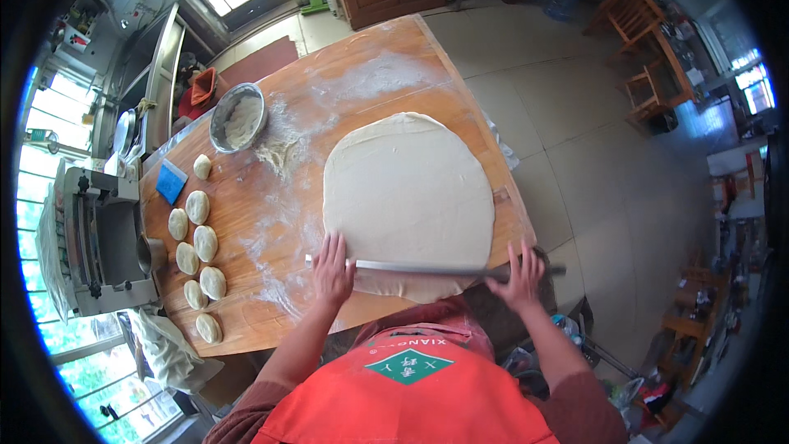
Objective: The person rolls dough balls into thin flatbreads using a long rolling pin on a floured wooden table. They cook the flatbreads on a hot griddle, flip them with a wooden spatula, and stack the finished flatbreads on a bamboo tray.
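A large flat sheet of dough (410, 191) lies on the wooden table (351, 314), its near edge at the table's front edge. Across its near part lies a long metal rolling pin (413, 267). My left hand (333, 271) rests on the pin's left end, fingers pointing away from me. At the pin's right part is my right hand (519, 276), its fingers spread over or beside the pin; whether it touches cannot be told.
Several dough rounds (205, 243) sit on the left of the table. Behind them are a blue packet (171, 181) and a metal bowl (264, 117) of flour. A machine (111, 240) stands beyond the left edge. Loose flour (382, 77) covers the far part.
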Demonstrator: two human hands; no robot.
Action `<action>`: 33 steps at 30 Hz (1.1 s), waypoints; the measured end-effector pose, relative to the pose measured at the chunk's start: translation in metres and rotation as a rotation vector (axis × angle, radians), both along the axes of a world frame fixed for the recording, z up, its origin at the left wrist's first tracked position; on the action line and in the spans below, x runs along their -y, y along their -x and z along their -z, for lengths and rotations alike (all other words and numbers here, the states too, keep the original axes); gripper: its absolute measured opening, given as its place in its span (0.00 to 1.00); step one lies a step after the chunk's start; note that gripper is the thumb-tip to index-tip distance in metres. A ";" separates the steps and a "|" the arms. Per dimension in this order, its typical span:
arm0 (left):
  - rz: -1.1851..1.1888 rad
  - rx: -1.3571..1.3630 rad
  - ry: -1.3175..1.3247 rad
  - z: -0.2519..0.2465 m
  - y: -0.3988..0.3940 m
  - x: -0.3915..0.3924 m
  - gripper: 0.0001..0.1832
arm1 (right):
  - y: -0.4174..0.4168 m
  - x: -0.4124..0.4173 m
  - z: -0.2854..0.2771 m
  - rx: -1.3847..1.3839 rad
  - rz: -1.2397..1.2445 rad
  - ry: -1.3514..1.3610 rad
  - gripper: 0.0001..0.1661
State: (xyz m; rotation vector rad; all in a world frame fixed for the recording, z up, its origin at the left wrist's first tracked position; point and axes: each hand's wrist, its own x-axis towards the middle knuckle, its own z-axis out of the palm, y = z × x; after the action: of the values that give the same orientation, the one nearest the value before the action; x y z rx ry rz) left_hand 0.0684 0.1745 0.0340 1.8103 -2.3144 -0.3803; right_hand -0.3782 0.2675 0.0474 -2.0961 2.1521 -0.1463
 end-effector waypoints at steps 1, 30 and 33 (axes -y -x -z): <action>0.035 0.018 -0.047 0.004 -0.011 -0.032 0.36 | -0.003 -0.044 -0.030 0.007 0.043 -0.167 0.57; 0.086 -0.023 0.025 0.009 0.119 0.144 0.39 | 0.091 0.017 0.012 0.471 -0.005 -0.483 0.19; 0.201 -0.081 0.210 0.033 0.142 0.203 0.38 | 0.103 0.032 0.011 0.450 0.093 -0.447 0.20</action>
State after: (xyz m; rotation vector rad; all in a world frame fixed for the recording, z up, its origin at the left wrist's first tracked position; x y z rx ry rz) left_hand -0.0732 -0.0284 0.0013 1.4470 -2.3860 -0.2229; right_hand -0.4816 0.2356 0.0365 -1.5430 1.8078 -0.1177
